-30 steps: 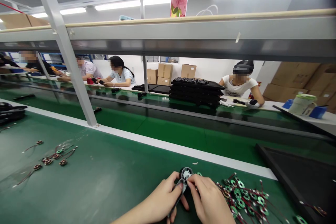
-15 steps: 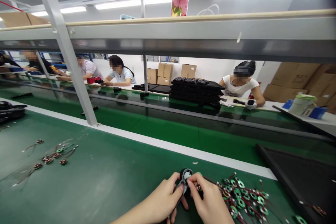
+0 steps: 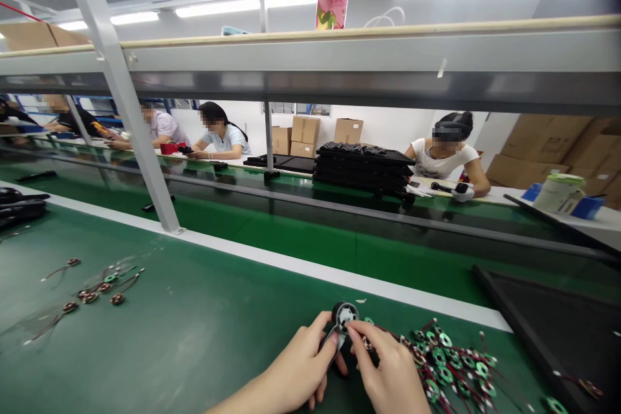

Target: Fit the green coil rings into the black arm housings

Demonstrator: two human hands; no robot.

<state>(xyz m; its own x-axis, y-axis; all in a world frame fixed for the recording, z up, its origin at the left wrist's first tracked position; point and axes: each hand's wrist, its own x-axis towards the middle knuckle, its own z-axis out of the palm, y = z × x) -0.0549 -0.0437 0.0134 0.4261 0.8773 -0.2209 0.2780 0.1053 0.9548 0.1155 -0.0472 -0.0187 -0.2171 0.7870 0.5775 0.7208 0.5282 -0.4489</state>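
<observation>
My left hand (image 3: 305, 359) is closed around the handle of a black-and-grey part with a round open head (image 3: 345, 314). A pale spoked piece shows inside that head. The fingertips of my right hand (image 3: 385, 362) are pinched together against the lower right of the head. Whatever lies between them is hidden. Just under the right fingers a small copper coil (image 3: 367, 343) is partly visible. Close by on the right spreads a pile of green ring-shaped circuit boards (image 3: 444, 362) with dark red wires and white connectors.
More wired coils (image 3: 104, 287) lie on the green bench at left. Beyond a white edge strip runs a green conveyor (image 3: 310, 223) carrying black parts. A black tray (image 3: 557, 323) sits at right. A slanted post (image 3: 126, 103) and overhead shelf cross the view. Several co-workers sit opposite.
The round head has risen slightly and turned more toward me, both hands moving with it. Black parts on the near conveyor lane have shifted left; those on the far lane moved right.
</observation>
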